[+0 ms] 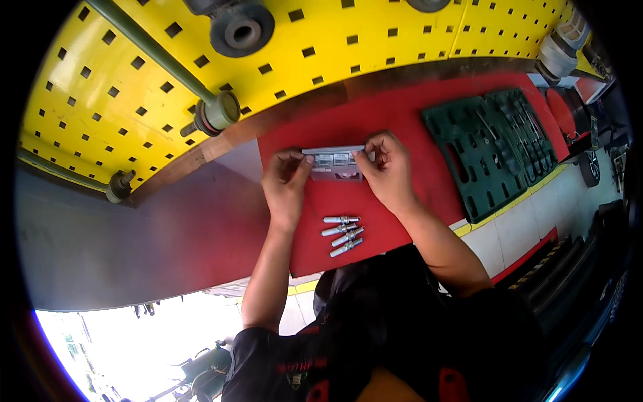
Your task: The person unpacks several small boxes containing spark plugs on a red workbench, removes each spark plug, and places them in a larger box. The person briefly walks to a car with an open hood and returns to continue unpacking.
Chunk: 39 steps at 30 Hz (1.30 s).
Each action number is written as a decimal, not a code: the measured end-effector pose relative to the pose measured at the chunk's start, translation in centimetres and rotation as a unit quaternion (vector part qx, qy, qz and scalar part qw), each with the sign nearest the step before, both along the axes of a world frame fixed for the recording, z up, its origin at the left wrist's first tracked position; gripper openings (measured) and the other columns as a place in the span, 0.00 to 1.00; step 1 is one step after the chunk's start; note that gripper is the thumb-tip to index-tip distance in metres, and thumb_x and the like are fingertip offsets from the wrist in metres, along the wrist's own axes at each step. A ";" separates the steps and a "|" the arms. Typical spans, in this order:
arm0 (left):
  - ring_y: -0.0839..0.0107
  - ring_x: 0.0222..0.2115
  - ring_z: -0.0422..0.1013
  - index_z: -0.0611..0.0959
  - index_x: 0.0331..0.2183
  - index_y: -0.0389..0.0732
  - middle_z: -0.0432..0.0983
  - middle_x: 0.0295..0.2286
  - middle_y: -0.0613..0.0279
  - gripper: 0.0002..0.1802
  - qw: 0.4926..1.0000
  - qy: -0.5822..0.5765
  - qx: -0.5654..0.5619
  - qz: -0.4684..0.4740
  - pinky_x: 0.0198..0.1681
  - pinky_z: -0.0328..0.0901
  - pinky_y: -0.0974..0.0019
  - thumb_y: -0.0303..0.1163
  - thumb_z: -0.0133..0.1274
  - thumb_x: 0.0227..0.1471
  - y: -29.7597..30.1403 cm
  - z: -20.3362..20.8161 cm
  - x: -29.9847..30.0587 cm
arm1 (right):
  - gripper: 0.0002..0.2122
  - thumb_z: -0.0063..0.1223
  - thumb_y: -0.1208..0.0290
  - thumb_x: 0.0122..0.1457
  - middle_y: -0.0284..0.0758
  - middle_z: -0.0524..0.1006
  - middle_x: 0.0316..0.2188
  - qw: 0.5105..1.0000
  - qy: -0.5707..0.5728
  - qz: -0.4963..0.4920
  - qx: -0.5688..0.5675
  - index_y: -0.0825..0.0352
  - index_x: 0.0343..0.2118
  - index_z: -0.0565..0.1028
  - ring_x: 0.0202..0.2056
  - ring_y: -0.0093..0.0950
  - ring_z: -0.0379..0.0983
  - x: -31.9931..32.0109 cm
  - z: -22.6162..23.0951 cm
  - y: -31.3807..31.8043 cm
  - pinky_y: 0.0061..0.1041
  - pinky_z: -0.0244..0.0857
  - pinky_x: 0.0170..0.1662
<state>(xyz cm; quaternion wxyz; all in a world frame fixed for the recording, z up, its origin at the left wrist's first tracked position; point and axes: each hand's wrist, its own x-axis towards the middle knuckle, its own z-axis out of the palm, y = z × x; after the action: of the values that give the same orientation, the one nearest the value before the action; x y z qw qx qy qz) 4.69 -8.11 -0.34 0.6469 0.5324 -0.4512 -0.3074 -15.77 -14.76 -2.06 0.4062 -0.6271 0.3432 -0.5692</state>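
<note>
Between both hands is a small grey box (337, 170), gripped by its two upper corners above the red bench top (305, 244). It shows a row of small light panels along its front; I cannot make out what is inside it. My left hand (285, 184) pinches the left corner with thumb and fingertips. At the right corner, my right hand (387, 171) pinches it the same way, its other fingers curled. Nearer to me, several silver spark plugs (343, 236) lie loosely side by side, touching neither hand.
A dark green tool case (472, 154) lies unfolded on the right, with tools in its recesses. Behind the bench rises a yellow perforated panel (375, 40), where a green rod-like part (161, 57) and a black rubber-ringed bushing (242, 31) hang. A grey surface (201, 221) adjoins the red at left.
</note>
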 end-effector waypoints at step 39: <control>0.76 0.37 0.74 0.85 0.32 0.32 0.80 0.42 0.60 0.09 0.999 0.008 -0.045 0.005 0.41 0.70 0.70 0.26 0.62 0.64 -0.2 -1.3 -0.3 | 0.06 0.65 0.80 0.64 0.31 0.76 0.38 0.990 -0.115 0.059 0.062 0.70 0.42 0.82 0.35 0.15 0.73 0.0 1.2 0.2 0.15 0.65 0.30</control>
<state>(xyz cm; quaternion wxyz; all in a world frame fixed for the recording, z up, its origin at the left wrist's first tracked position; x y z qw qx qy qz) 4.39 -8.29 -1.62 0.6752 0.5024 -0.4566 -0.2885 -15.74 -14.61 -0.86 0.5138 -0.5502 0.2909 -0.5905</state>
